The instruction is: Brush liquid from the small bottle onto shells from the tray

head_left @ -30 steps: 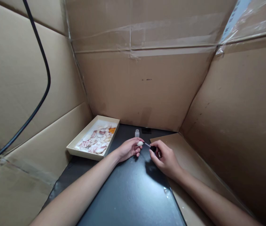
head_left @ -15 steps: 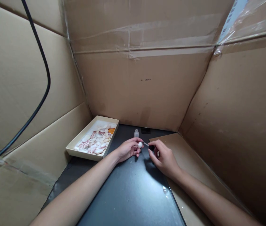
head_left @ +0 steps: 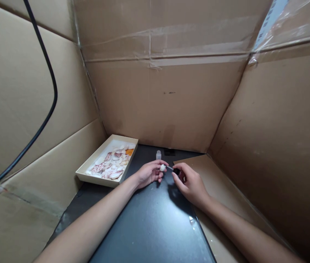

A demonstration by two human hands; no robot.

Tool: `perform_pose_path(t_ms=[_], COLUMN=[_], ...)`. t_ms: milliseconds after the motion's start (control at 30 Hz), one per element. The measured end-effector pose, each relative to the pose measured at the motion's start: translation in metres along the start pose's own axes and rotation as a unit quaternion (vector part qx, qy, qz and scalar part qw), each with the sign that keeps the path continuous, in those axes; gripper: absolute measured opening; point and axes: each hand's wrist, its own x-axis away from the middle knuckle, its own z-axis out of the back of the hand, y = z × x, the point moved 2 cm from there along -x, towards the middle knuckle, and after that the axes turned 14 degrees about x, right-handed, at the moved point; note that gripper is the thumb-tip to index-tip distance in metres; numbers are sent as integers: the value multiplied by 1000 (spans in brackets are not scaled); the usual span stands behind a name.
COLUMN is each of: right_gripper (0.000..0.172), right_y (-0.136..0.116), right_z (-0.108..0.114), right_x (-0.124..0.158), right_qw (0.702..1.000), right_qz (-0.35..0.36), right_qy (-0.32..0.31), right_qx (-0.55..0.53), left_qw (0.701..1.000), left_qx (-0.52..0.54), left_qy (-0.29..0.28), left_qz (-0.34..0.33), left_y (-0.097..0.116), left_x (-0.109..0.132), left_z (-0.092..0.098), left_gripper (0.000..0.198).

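Observation:
My left hand (head_left: 150, 173) is closed on a small white shell (head_left: 162, 167), held up between its fingertips. From the right, my right hand (head_left: 189, 181) grips the dark cap of a brush applicator (head_left: 176, 171). Its thin, pale stem points left and reaches the shell's right side; whether the tip touches is too small to tell. Just behind my left hand a small clear bottle (head_left: 158, 155) stands upright, without a cap on it. Both hands are above the dark tabletop (head_left: 149, 223).
At the left, a shallow cream box (head_left: 97, 179) holds many shells (head_left: 111, 162), white, reddish-striped and one orange. A flat cardboard sheet (head_left: 212, 166) lies along the right. Cardboard walls (head_left: 157, 109) close in the back and sides. A black cable (head_left: 53, 84) hangs at the left.
Hardly anything differs. Both hands keep nearly the same pose, with the applicator's stem still at the shell; the whole view has shifted very slightly.

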Motion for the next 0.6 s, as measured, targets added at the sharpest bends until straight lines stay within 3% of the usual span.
perform_pose_path(t_ms=[600], right_gripper=[14], right_y=[1], right_z=[-3], right_x=[0], right_qw=[999], right_qz=[-10], right_qy=[-12], right_qx=[-34], left_qw=[1000], left_qx=[1], left_qy=[-3], left_qz=[6], left_y=[-1], left_x=[-2], left_z=[1], left_gripper=[23])
